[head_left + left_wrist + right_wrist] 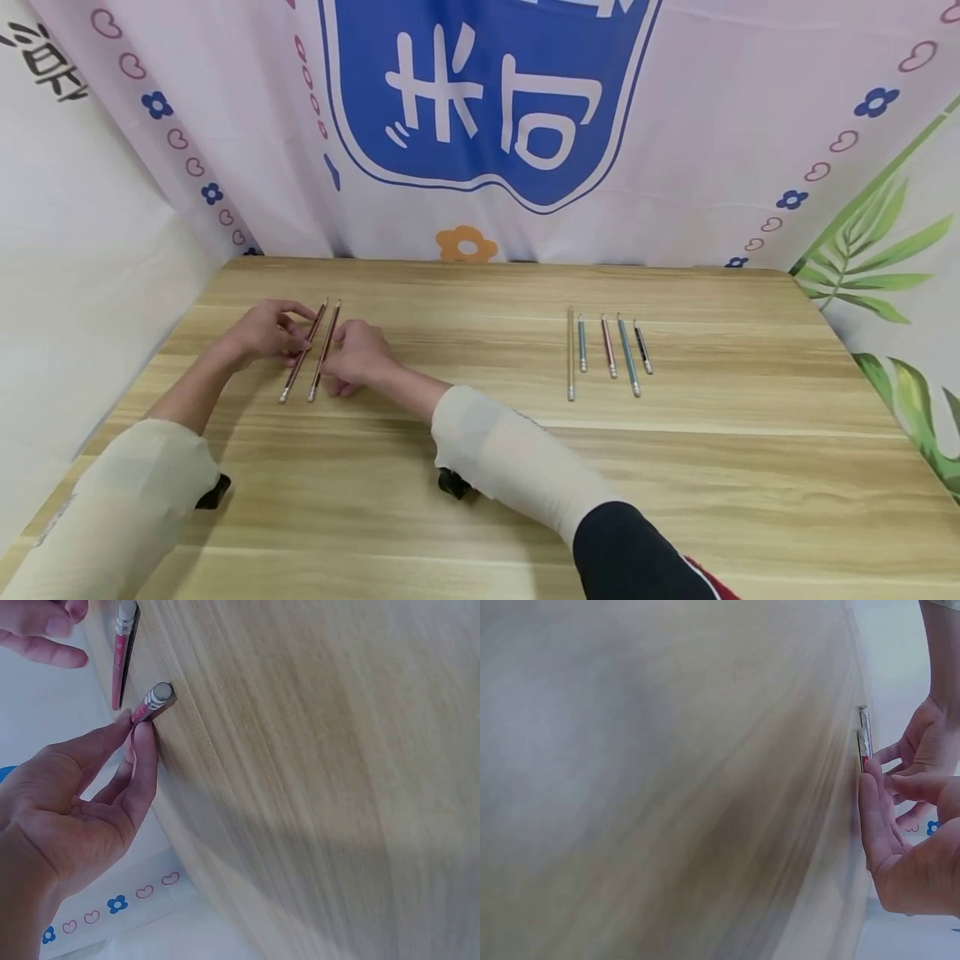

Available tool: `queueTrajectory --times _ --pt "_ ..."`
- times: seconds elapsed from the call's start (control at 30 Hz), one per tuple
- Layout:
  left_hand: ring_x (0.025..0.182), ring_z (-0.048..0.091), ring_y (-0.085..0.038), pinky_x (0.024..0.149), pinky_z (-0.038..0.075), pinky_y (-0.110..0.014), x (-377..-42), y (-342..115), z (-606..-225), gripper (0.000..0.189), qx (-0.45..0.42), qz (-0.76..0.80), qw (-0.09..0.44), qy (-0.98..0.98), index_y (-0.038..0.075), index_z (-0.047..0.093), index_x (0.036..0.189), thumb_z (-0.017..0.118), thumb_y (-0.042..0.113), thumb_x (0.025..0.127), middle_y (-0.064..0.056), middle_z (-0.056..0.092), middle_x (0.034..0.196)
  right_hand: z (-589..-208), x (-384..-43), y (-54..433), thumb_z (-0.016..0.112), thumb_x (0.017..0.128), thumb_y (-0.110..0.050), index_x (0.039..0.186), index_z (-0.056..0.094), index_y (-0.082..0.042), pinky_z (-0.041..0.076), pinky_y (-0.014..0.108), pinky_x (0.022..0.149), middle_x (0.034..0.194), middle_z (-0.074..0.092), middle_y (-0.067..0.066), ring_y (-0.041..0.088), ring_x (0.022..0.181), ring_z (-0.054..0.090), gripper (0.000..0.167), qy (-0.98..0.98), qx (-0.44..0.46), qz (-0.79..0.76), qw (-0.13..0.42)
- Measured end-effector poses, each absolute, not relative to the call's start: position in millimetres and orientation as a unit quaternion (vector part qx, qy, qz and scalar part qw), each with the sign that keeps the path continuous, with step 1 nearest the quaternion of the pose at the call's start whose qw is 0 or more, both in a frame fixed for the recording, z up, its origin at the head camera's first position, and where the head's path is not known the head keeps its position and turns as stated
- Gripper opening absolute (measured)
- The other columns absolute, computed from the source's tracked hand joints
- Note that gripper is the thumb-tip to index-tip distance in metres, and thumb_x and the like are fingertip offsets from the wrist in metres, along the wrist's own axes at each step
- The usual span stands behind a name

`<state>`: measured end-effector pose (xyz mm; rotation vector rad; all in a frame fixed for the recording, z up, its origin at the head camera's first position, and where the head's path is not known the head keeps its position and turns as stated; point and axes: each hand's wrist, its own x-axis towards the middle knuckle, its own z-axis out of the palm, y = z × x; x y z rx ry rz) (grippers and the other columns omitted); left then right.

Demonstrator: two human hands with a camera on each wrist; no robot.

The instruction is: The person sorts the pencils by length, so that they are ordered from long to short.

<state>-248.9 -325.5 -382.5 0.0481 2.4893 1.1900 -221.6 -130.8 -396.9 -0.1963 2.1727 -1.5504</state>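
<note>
On the left part of the table two dark red pencils lie side by side, slanted, their eraser ends toward the person. My left hand (272, 335) pinches the left red pencil (298, 367) between thumb and fingers. In the left wrist view that pencil's eraser end (159, 694) sticks out past the fingertips. My right hand (357, 357) is just right of the other red pencil (324, 350), its fingers bent loosely beside it. The left wrist view has a gap between the right hand's fingers (52, 651) and this second pencil (121, 656).
On the right side of the wooden table (495, 467) lie several pencils in a row: a long tan pencil (571, 354), a short blue one (582, 343), a red one (608, 346), a longer blue one (628, 357) and a short dark one (642, 348). A printed curtain (712, 150) hangs behind.
</note>
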Motion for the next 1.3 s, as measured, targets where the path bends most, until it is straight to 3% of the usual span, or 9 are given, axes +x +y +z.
queueTrajectory --times 0.2,0.43,0.8,1.3 --pt "0.072 0.064 -0.016 0.066 0.067 -0.032 -248 -326 -383 0.054 0.02 0.424 0.191 0.885 -0.019 0.039 0.142 0.061 -0.018 0.093 -0.016 0.059 0.09 -391 -219 -118 0.074 0.089 0.003 0.127 0.06 0.002 0.065 0.033 0.054 0.08 0.073 0.015 0.027 0.06 0.074 0.04 0.79 -0.103 -0.555 0.237" --pt "0.072 0.065 -0.018 0.066 0.067 -0.033 -246 -324 -382 0.051 0.025 0.414 0.19 0.89 -0.019 0.04 0.142 0.057 -0.018 0.094 -0.027 0.059 0.094 -393 -221 -100 0.073 0.096 -0.006 0.121 0.066 0.001 0.063 0.029 0.052 0.073 0.074 0.013 0.026 0.059 0.073 0.027 0.821 -0.176 -0.497 0.22" --pt "0.079 0.066 -0.02 0.069 0.067 -0.033 -245 -326 -385 0.052 0.034 0.401 0.181 0.897 -0.018 0.039 0.144 0.058 -0.011 0.097 -0.021 0.058 0.1 -390 -225 -69 0.072 0.096 -0.003 0.123 0.066 0.005 0.058 0.02 0.053 0.08 0.071 0.008 0.029 0.072 0.074 0.029 0.808 -0.239 -0.497 0.205" --pt "0.078 0.066 -0.02 0.065 0.066 -0.033 -242 -321 -383 0.051 0.046 0.37 0.161 0.914 -0.017 0.043 0.143 0.063 -0.007 0.097 -0.019 0.057 0.097 -385 -230 -21 0.074 0.094 -0.006 0.117 0.069 0.005 0.058 0.02 0.059 0.086 0.071 0.009 0.028 0.079 0.074 0.026 0.822 -0.24 -0.484 0.18"
